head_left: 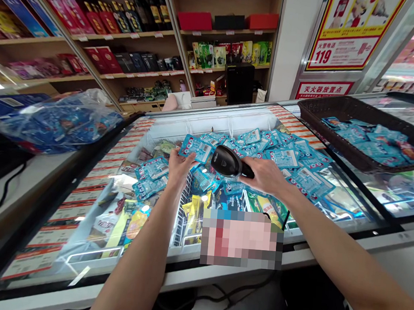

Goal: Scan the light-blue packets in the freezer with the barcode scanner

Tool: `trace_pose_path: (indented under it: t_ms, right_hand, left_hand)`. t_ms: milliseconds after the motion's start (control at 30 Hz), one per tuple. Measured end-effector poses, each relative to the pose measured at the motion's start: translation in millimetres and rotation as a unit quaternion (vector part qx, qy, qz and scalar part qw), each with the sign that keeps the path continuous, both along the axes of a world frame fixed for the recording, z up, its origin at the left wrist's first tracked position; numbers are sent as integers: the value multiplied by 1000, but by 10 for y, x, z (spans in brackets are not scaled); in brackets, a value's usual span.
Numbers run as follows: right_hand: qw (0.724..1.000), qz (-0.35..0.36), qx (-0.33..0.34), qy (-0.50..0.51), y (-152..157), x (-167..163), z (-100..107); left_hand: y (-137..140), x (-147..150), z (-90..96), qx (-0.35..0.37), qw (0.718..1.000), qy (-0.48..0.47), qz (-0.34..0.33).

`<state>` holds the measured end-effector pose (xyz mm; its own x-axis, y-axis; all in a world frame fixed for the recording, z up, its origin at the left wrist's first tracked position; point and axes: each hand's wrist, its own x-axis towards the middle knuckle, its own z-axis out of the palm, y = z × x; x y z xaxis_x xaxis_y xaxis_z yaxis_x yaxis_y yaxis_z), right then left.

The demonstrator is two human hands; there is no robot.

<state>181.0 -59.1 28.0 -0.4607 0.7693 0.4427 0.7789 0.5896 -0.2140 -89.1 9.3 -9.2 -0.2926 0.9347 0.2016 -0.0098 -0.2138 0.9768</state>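
Note:
My left hand (180, 165) pinches the lower left edge of a blue snack packet (196, 149), its barcode side facing up. In my right hand (264, 175) is a black barcode scanner (227, 161), gripped by the handle. The scanner's head lies just right of the packet, close to its edge. Below both hands, many similar blue packets (282, 157) are heaped on the glass top of a chest freezer (203, 108). A smaller pile of blue packets (151, 177) lies left of my left wrist. Whether a finger presses the scanner's trigger is hidden.
A dark woven basket (361, 110) with more blue packets stands at right. At left rests a clear plastic bag (66, 125) full of blue packs. Colourful ice-cream packs (197, 211) show through the glass. Stocked shelves (127, 72) line the back; a black cable (232, 290) hangs in front.

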Motion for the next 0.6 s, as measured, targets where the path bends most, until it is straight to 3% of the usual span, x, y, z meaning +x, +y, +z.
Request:
trace_pose_path:
  t_ms: [600]
  right_hand:
    - [1000, 6, -3, 3, -3, 0, 5]
  left_hand:
    - [-12, 8, 4, -7, 1000, 1, -12]
